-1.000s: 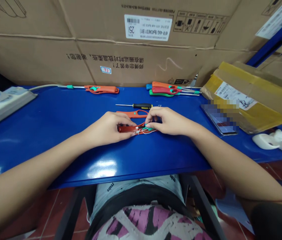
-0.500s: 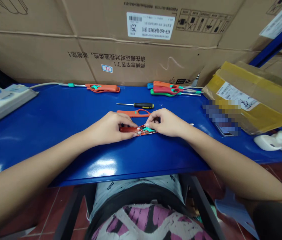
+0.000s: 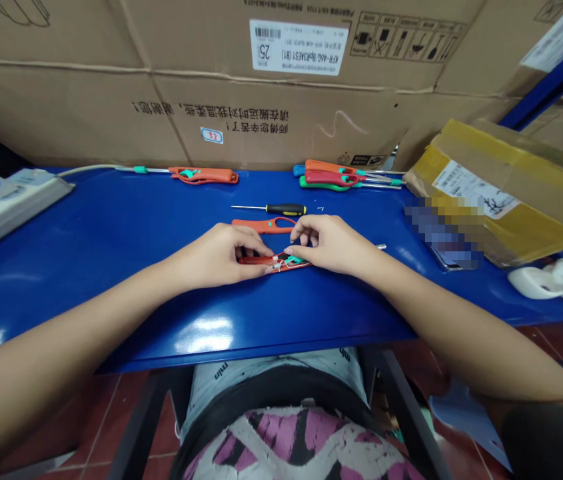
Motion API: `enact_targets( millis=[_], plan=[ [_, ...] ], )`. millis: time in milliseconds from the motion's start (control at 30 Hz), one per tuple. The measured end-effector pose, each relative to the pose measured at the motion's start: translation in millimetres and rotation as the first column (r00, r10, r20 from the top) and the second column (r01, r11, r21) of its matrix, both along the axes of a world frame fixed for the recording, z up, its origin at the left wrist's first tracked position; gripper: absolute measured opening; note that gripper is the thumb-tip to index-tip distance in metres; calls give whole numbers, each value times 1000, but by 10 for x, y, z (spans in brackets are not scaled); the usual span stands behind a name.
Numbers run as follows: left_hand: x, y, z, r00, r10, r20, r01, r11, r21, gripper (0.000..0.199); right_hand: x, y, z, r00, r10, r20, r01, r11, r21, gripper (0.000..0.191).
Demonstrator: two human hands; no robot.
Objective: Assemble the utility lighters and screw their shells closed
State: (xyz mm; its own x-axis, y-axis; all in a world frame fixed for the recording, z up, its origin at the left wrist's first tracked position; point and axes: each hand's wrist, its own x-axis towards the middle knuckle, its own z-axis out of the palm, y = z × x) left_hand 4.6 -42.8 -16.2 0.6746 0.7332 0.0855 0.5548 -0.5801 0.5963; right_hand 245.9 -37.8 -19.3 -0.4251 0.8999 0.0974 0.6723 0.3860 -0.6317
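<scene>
An opened orange-red lighter half point(image 3: 288, 265) lies near the front of the blue table, with a green part and thin white wires inside. My left hand point(image 3: 228, 257) grips its left end between thumb and fingers. Over the right part is my right hand point(image 3: 328, 245), its fingers curled and the thumb at the green part, with a small gap between thumb and index finger. A metal tip point(image 3: 382, 247) shows beyond it. Just behind the hands rests the loose orange shell point(image 3: 258, 227). A black and yellow screwdriver point(image 3: 286, 209) lies farther back.
At the back stand an orange lighter point(image 3: 211, 175) and several coloured lighters point(image 3: 328, 177). A power strip point(image 3: 11, 207) is at the left. On the right are a taped carton point(image 3: 516, 200), a blurred phone point(image 3: 448, 247) and a white roll point(image 3: 534, 283). Large cardboard point(image 3: 111, 127) rises behind.
My right thumb and index finger have parted slightly and the fingers have lifted a little from the green part. My left hand keeps its hold on the lighter half.
</scene>
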Motion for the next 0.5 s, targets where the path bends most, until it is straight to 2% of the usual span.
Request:
enact_targets(
  millis=[133, 267, 367, 500],
  plan=[
    [-6, 0, -3, 1000, -10, 2, 10, 1000, 10, 30, 112, 12, 148, 994, 65, 86, -64, 998, -13, 15],
    [-8, -4, 3, 1000, -10, 11, 10, 1000, 27, 29, 226, -9, 302, 933, 272, 235, -273, 962, -26, 8],
    [-2, -6, 10, 1000, -20, 12, 19, 999, 39, 28, 260, -24, 335, 890, 351, 292, -370, 929, 12, 13],
    [-3, -9, 4, 999, -50, -5, 50, 996, 68, 30, 274, -25, 328, 854, 383, 353, -427, 903, 53, 14]
  ],
)
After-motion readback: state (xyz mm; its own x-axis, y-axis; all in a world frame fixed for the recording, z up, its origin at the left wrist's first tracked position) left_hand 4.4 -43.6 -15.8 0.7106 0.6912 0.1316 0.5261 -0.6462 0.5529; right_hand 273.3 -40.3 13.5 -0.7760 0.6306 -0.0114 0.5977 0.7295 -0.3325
